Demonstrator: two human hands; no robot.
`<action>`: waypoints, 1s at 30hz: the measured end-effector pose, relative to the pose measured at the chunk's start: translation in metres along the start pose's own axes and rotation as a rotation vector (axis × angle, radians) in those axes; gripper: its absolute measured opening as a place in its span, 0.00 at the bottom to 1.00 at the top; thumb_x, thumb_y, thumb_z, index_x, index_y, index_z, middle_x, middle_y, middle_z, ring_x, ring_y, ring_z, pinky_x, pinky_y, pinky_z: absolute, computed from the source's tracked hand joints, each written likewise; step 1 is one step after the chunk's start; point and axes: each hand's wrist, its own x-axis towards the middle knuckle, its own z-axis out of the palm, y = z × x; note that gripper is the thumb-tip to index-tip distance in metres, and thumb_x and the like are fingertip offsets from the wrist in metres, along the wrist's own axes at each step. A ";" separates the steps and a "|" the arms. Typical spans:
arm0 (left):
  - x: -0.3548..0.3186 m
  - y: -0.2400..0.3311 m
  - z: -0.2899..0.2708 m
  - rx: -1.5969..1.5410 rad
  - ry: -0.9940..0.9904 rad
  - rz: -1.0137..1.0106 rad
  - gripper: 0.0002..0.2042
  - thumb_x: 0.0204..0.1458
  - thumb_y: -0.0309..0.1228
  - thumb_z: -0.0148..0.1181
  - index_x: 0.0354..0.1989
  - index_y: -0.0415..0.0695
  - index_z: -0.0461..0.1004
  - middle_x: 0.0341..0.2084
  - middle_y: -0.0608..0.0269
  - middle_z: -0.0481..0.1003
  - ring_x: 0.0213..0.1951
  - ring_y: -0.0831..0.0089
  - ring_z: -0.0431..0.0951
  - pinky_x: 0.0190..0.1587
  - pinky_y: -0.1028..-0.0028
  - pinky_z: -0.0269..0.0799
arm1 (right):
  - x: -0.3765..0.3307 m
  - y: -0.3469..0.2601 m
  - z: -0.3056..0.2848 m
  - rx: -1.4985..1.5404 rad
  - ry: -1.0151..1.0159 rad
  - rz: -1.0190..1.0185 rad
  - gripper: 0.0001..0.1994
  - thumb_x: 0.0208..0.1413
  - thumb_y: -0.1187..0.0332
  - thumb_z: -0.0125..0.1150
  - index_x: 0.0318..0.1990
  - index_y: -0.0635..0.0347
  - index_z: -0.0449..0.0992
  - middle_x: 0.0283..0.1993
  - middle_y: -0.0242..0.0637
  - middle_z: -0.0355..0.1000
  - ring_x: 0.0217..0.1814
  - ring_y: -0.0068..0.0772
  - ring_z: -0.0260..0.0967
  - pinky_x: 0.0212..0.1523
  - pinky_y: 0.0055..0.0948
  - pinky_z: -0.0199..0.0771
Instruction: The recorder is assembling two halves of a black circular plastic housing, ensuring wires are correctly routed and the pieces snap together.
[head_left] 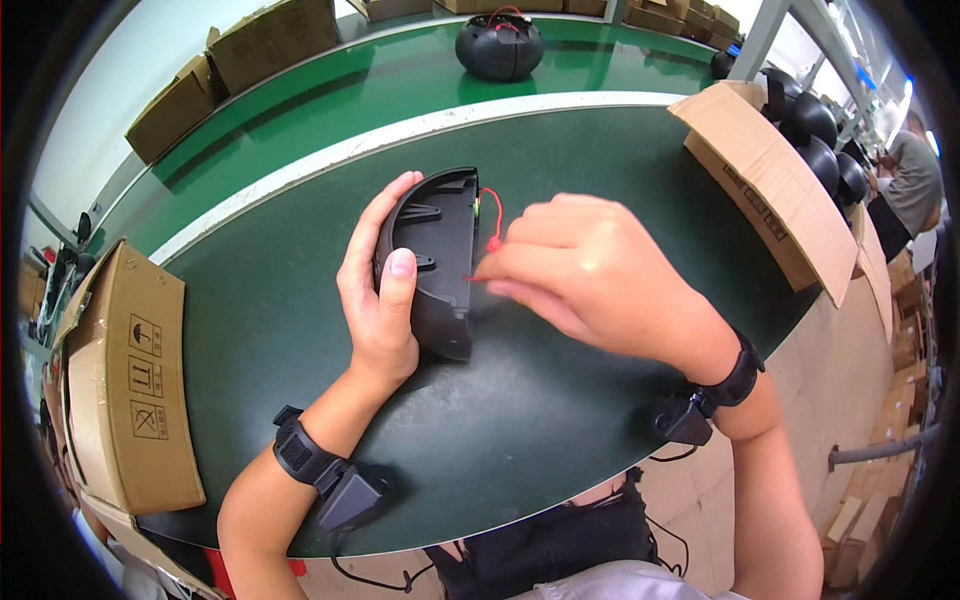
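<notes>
1. Head view: a black half-shell (432, 262) stands on its edge in the middle of the dark green table (500, 420), open side toward the right hand
2. The left hand (378, 290) grasps the shell from the left, fingers curled over its top rim and thumb pressed flat on the inner face, so it is steadied upright
3. The right hand (590, 275) is pinched closed on a red wire (493, 222) that loops out from the shell's upper edge; the fingertips meet just beside the inner wall
4. To do this well, I judge the left grip should stay firm so the shell does not tip, and the pinch should sit close to the wire's end, guiding it without tugging at the point where it leaves the shell
5. A cardboard box (125, 385) lies at the left table edge, another box (770, 185) at the right
6. A round black unit (499, 47) sits on the green belt (400, 75) well beyond
</notes>
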 end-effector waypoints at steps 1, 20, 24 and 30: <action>0.001 0.001 0.002 -0.010 -0.001 -0.001 0.29 0.56 0.42 0.51 0.60 0.31 0.63 0.55 0.50 0.68 0.56 0.64 0.69 0.61 0.68 0.60 | 0.000 0.001 -0.001 -0.053 0.047 -0.033 0.05 0.47 0.69 0.64 0.28 0.58 0.74 0.27 0.35 0.73 0.32 0.39 0.71 0.33 0.35 0.71; 0.000 0.037 0.027 0.346 -0.207 0.252 0.11 0.39 0.24 0.60 0.34 0.36 0.78 0.43 0.45 0.75 0.55 0.51 0.72 0.63 0.49 0.55 | 0.000 -0.010 -0.019 0.473 0.186 0.094 0.05 0.48 0.73 0.65 0.34 0.63 0.80 0.30 0.36 0.78 0.28 0.27 0.73 0.28 0.21 0.69; -0.006 0.042 0.027 0.399 -0.222 0.196 0.08 0.44 0.26 0.59 0.32 0.37 0.79 0.41 0.48 0.76 0.52 0.52 0.72 0.63 0.49 0.55 | 0.001 -0.011 -0.029 0.909 0.024 0.222 0.19 0.59 0.58 0.55 0.42 0.69 0.78 0.35 0.42 0.78 0.36 0.30 0.75 0.36 0.26 0.71; -0.004 0.041 0.028 0.406 -0.240 0.156 0.11 0.53 0.26 0.50 0.31 0.37 0.81 0.42 0.50 0.76 0.55 0.54 0.69 0.65 0.52 0.51 | -0.004 0.031 -0.044 0.825 0.188 0.342 0.18 0.63 0.60 0.45 0.45 0.66 0.76 0.34 0.35 0.76 0.31 0.19 0.69 0.34 0.17 0.65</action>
